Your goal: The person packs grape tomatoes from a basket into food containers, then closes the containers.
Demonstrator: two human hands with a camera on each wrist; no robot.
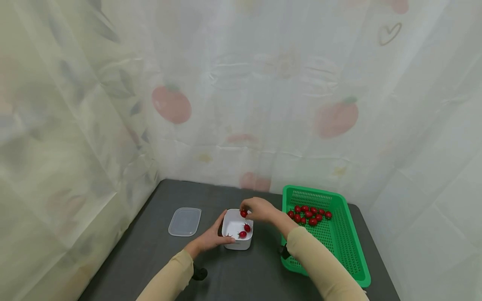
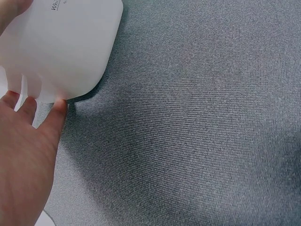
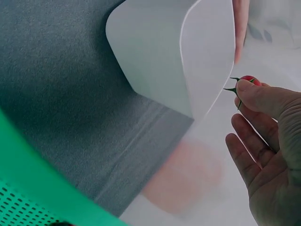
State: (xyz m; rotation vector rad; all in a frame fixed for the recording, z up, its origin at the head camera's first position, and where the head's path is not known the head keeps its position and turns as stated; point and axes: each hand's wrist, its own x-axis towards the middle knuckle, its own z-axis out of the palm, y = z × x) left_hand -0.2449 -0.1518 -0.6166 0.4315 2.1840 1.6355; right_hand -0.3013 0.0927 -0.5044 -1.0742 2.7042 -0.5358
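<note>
My right hand (image 1: 260, 209) pinches a cherry tomato (image 1: 244, 213) between thumb and fingers, over the far right rim of a small white container (image 1: 238, 244). Its green stem leaves stick out in the right wrist view, where the tomato (image 3: 250, 80) is partly covered by the thumb. My left hand (image 1: 208, 240) holds the container from its left side, thumb along the near rim and fingers against the wall. Inside the container lie a cherry tomato (image 1: 247, 228) and another cherry tomato (image 1: 242, 234); a bit of green stem shows by the left thumb.
A green perforated basket (image 1: 355, 246) stands to the right, with several cherry tomatoes (image 1: 313, 222) in its far part; my right forearm passes over its left edge. On the left, a translucent lid (image 1: 184, 221) lies flat on the dark grey table (image 1: 241, 276). Printed curtains (image 1: 241, 104) hang behind.
</note>
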